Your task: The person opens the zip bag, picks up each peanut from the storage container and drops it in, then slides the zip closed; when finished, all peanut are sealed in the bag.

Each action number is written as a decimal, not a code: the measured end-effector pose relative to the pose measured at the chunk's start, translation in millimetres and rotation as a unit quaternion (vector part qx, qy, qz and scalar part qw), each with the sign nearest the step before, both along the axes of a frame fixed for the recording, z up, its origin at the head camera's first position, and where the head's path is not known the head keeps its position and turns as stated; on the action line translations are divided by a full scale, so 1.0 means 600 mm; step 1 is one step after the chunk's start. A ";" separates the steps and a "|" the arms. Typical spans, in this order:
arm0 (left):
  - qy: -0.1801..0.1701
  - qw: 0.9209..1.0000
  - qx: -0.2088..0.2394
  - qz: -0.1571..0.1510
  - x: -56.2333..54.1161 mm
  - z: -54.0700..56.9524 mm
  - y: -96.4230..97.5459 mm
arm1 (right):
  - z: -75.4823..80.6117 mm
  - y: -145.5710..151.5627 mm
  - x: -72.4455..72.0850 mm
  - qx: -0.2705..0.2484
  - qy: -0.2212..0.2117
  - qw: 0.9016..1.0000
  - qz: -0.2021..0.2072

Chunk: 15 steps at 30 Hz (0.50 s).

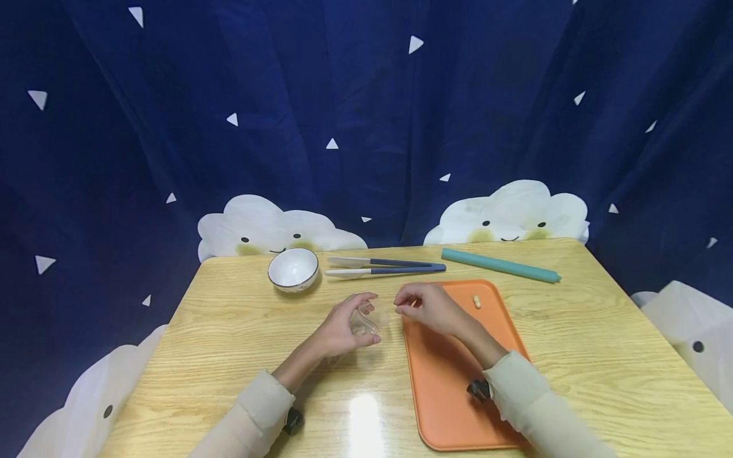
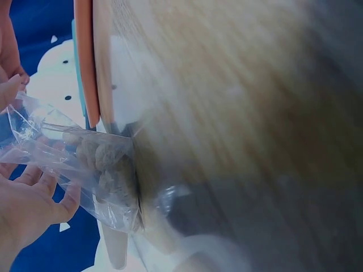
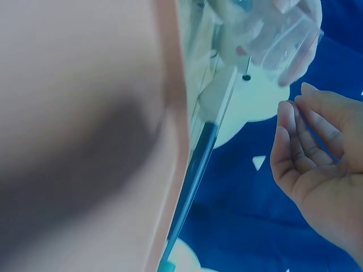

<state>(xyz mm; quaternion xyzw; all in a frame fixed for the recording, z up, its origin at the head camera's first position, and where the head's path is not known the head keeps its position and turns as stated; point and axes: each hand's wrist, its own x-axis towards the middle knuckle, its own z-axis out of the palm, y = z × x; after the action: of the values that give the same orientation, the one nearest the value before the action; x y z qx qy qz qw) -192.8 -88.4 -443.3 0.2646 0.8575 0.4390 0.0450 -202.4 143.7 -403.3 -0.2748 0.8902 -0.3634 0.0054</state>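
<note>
A clear plastic bag with brownish lumps, too blurred to name, has its lower end at the wooden table. My left hand holds this bag, thumb and fingers curved round its sides near the mouth. Just right of the bag, over the left edge of an orange tray, is my right hand. Its fingers are bent and the tips come together with the thumb; I see nothing between them in the right wrist view. A single peanut lies near the tray's far right corner.
A white bowl with a dark rim stands at the back left. Tongs with dark blue handles and pale tips lie behind the hands. Toward the back right lies a long teal stick. A blue curtain hangs behind the table.
</note>
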 end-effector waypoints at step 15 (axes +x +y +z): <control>-0.002 1.000 -0.004 -0.002 -0.001 -0.004 -0.002 | -0.015 0.119 -0.030 0.028 0.010 0.996 -0.080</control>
<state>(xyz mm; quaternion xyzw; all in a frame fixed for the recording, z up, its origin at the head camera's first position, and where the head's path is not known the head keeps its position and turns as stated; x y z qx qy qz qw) -193.1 -89.4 -445.4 0.2654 0.8587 0.4357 0.0489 -220.6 215.3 -412.0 -0.2064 0.9191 -0.3346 -0.0251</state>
